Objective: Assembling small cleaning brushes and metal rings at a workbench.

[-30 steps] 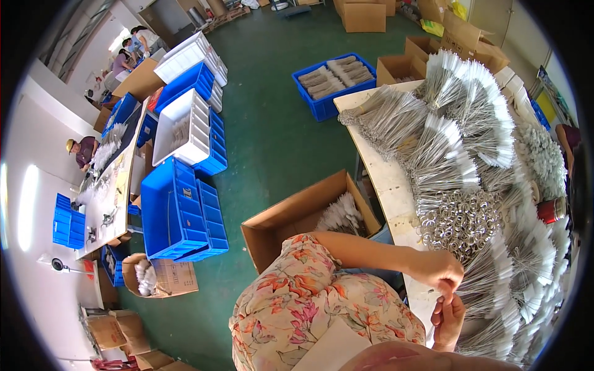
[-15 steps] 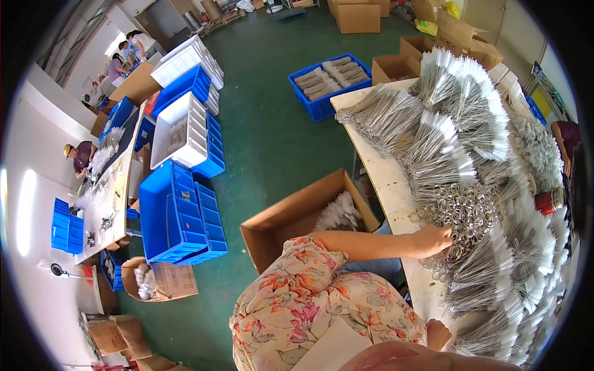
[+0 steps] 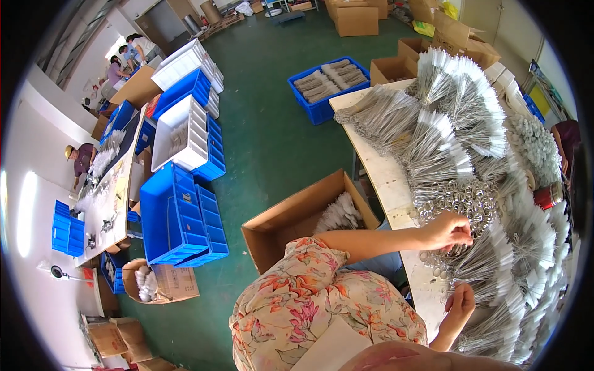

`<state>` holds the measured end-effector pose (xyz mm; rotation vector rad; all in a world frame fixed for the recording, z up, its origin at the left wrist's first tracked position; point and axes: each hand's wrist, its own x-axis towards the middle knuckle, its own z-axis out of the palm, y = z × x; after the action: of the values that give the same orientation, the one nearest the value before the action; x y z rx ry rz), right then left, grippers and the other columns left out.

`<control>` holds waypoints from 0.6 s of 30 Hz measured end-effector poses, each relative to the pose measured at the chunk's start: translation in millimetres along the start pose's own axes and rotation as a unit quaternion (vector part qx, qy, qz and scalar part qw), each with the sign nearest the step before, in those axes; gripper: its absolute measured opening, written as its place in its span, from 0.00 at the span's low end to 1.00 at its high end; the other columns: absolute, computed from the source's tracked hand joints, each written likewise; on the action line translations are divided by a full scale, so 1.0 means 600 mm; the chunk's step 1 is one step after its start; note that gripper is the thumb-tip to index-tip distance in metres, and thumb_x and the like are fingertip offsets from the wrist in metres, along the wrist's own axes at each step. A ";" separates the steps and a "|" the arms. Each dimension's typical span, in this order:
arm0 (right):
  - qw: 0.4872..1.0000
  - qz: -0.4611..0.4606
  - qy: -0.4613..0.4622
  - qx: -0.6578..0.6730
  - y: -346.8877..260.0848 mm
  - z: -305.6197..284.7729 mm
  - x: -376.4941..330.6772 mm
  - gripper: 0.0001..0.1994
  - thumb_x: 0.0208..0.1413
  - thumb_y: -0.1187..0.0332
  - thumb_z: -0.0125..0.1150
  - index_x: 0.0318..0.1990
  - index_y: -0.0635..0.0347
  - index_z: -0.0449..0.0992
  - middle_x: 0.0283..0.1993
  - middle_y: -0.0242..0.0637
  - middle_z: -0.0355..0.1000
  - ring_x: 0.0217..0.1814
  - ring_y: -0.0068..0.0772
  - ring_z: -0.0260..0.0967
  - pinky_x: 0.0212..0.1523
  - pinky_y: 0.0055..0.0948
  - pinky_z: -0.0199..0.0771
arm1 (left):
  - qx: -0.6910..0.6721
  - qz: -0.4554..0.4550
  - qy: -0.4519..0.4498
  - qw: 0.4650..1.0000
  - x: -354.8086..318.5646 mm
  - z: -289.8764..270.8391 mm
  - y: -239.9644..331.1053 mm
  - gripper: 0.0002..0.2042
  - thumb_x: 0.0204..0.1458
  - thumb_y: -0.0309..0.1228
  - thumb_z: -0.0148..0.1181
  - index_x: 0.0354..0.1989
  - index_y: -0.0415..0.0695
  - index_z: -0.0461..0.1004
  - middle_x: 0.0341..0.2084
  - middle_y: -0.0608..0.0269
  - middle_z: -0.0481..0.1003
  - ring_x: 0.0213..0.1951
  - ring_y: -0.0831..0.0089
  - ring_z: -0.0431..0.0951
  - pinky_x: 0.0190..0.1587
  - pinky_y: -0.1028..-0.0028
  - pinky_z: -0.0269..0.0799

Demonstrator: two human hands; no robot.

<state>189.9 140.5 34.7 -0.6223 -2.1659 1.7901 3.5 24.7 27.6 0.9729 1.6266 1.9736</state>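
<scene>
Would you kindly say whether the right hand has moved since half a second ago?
Yes, the right hand moved up and rightward, closer to the ring pile.

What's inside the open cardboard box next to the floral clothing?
In the cardboard box, a clump of white bristly pieces shows toward the right. The floral clothing and left forearm cover the near side; anything there is hidden.

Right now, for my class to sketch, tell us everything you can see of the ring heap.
The ring heap is a loose, uneven mound of small, shiny, silver-coloured rings, metal by their look, overlapping at many angles. It lies on the pale table, among fans of white-tipped stems, with some rings scattered at its lower edge in the picture. The left hand hides part of it; whether it touches the rings, or whether any join the stems, cannot be told.
</scene>
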 end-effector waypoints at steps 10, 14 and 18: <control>0.980 -0.015 -0.024 0.196 -0.019 0.057 0.036 0.10 0.59 0.68 0.48 0.41 0.64 0.72 0.25 0.23 0.63 0.15 0.08 0.44 0.15 0.11 0.40 | -0.131 -0.061 0.010 0.989 -0.031 0.039 0.000 0.07 0.48 0.28 0.61 0.24 0.38 0.72 0.15 0.70 0.72 0.14 0.89 0.64 0.13 0.83 0.57; 0.984 -0.035 0.025 0.172 -0.012 0.069 0.037 0.09 0.59 0.68 0.48 0.38 0.64 0.73 0.22 0.23 0.61 0.16 0.08 0.44 0.15 0.13 0.39 | -0.144 -0.062 -0.011 0.988 -0.036 0.033 -0.011 0.06 0.49 0.28 0.59 0.28 0.38 0.72 0.17 0.67 0.72 0.15 0.86 0.68 0.15 0.82 0.63; 0.987 -0.097 0.062 0.112 -0.013 0.070 0.038 0.09 0.59 0.68 0.48 0.37 0.64 0.73 0.25 0.25 0.64 0.16 0.08 0.44 0.15 0.13 0.40 | -0.321 -0.153 -0.031 0.934 -0.043 0.025 0.006 0.05 0.50 0.26 0.57 0.32 0.38 0.71 0.21 0.62 0.73 0.20 0.80 0.74 0.21 0.80 0.71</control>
<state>149.1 114.1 32.1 -0.4400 -1.8412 1.8051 32.2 16.3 25.8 0.4834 0.9113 2.0133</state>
